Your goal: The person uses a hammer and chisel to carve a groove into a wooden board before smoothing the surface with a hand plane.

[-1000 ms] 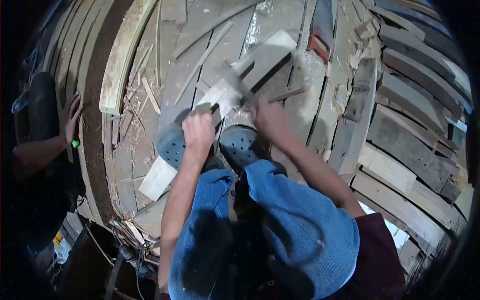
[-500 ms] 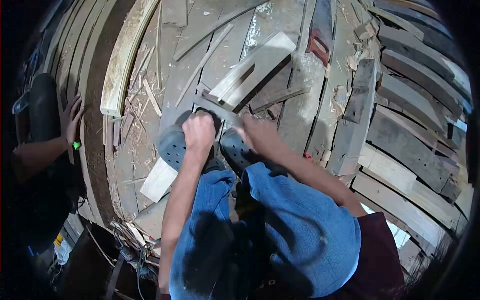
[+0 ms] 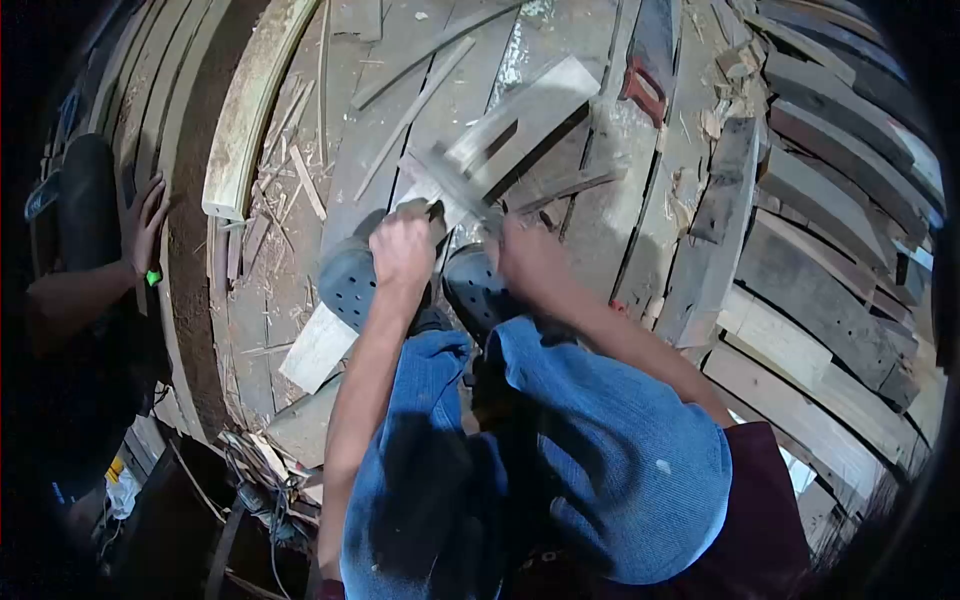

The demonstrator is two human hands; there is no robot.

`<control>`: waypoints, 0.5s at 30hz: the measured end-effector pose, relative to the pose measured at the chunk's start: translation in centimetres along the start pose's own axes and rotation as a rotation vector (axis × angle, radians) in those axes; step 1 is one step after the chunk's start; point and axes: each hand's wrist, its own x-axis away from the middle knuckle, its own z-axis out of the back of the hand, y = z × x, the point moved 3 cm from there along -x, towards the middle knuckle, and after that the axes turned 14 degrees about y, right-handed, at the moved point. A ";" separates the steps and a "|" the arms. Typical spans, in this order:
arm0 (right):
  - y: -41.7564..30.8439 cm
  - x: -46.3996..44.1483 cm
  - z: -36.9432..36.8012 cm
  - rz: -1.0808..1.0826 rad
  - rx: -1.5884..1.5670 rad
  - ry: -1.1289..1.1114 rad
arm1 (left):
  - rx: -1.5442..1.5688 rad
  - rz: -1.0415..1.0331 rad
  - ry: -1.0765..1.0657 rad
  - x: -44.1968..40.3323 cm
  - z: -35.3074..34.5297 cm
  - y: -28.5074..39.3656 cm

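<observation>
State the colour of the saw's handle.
The saw's handle is red, with darker patches; it shows best in the head view.

The person wears bright blue denim trousers [image 3: 630, 450] with a ribbed weave and a few small pale spots; the shirt [image 3: 765, 500] is dark maroon, its sleeve ending short of the forearm. The left clog [image 3: 348, 288] and right clog [image 3: 474, 288] are dark slate-grey with rounded toes and rows of small round holes; the left hand [image 3: 403, 243] and right hand [image 3: 537, 258] are bare.
</observation>
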 end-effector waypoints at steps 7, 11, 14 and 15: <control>1.3 -2.5 0.8 -0.075 0.022 0.129 | 0.008 0.039 -0.046 -0.1 1.1 0.6; 0.2 -0.9 0.3 0.050 0.048 0.059 | -0.024 0.007 -0.037 -0.7 0.6 0.4; 3.2 -3.6 0.9 -0.134 0.040 0.202 | -0.007 0.020 -0.110 -0.1 0.5 0.2; 2.0 -2.2 0.0 -0.050 0.035 0.133 | -0.005 0.007 -0.082 0.5 0.2 -0.1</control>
